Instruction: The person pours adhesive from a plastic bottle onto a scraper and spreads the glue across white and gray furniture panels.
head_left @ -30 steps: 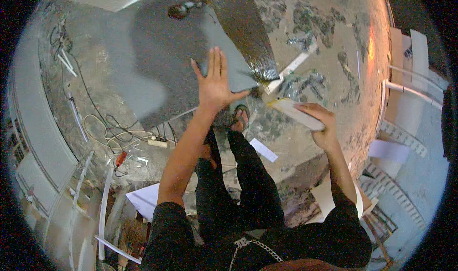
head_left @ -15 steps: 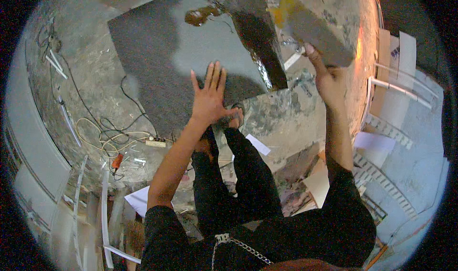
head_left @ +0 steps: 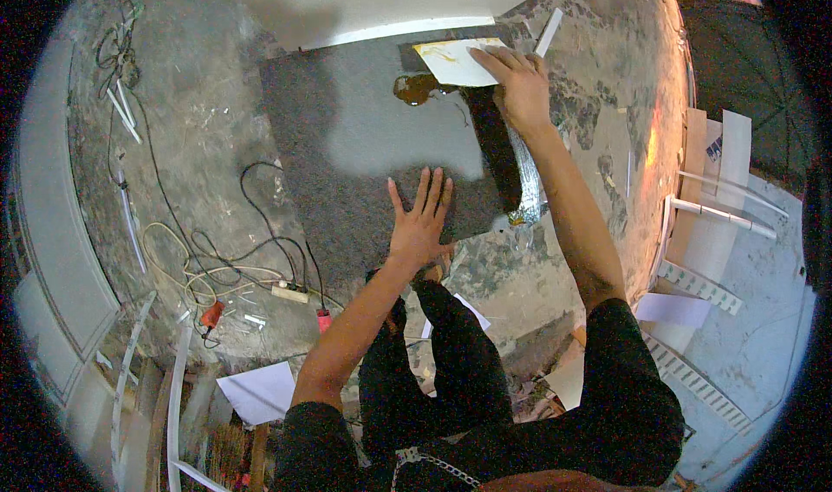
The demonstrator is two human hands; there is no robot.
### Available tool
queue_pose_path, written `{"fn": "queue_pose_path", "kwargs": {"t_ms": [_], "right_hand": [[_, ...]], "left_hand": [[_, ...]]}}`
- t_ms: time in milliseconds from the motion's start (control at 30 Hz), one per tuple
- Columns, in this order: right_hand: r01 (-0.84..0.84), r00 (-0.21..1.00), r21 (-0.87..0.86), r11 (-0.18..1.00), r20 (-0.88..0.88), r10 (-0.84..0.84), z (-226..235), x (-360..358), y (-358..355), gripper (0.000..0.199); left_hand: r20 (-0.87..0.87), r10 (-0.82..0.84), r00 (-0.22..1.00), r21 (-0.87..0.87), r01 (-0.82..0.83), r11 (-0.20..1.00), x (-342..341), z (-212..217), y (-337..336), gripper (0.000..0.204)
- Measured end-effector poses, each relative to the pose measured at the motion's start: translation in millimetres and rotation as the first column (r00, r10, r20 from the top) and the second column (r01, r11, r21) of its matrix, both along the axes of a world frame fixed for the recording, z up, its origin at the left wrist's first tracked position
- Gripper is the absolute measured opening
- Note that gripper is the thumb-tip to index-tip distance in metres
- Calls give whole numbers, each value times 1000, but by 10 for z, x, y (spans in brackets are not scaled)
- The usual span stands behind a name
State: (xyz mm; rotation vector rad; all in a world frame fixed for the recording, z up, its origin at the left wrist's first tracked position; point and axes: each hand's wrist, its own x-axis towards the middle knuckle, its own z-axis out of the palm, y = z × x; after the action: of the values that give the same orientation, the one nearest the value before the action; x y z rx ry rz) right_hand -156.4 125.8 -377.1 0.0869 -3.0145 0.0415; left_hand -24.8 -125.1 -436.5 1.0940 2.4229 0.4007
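Observation:
A dark grey carpet-like sheet (head_left: 347, 145) lies on the concrete floor. My left hand (head_left: 419, 221) presses flat on its near edge, fingers spread. My right hand (head_left: 518, 83) reaches to the sheet's far right corner and grips a pale flat card (head_left: 455, 60) smeared with yellow-brown glue, its edge resting on the sheet. A wet brown band of glue (head_left: 498, 149) runs along the sheet's right side, with a puddle (head_left: 416, 87) near the card. My legs in black trousers (head_left: 433, 353) stand below.
Black and white cables (head_left: 225, 258) with a power strip (head_left: 289, 293) lie on the floor at left. A white panel (head_left: 373, 2) borders the sheet's far side. White strips and boards (head_left: 711, 215) are stacked at right. A paper sheet (head_left: 258, 391) lies near my feet.
My right hand has swung from near my body up to the sheet's far right corner, bringing the card down onto it. My left hand stays pressed on the sheet.

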Motion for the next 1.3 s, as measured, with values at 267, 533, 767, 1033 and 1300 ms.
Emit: {"fn": "queue_pose_path", "kwargs": {"t_ms": [267,533,767,1033,1300], "right_hand": [[42,997,100,994,63,-49,-375,-379,-4,61],[102,988,64,993,109,-109,-498,-392,-157,54],[131,991,26,991,36,-132,-568,-440,-23,52],[80,996,10,997,38,-81,-533,-423,-71,49],[-11,978,51,999,209,0,-345,394,-346,65]], "left_hand": [[20,-2,1000,9,2,1000,-8,-24,7,123],[-21,-7,1000,4,7,1000,4,-31,-29,133],[-19,-20,1000,16,21,1000,-21,47,33,131],[29,0,1000,43,-2,999,9,0,17,130],[19,-7,1000,2,7,1000,-17,15,-49,130]]}}
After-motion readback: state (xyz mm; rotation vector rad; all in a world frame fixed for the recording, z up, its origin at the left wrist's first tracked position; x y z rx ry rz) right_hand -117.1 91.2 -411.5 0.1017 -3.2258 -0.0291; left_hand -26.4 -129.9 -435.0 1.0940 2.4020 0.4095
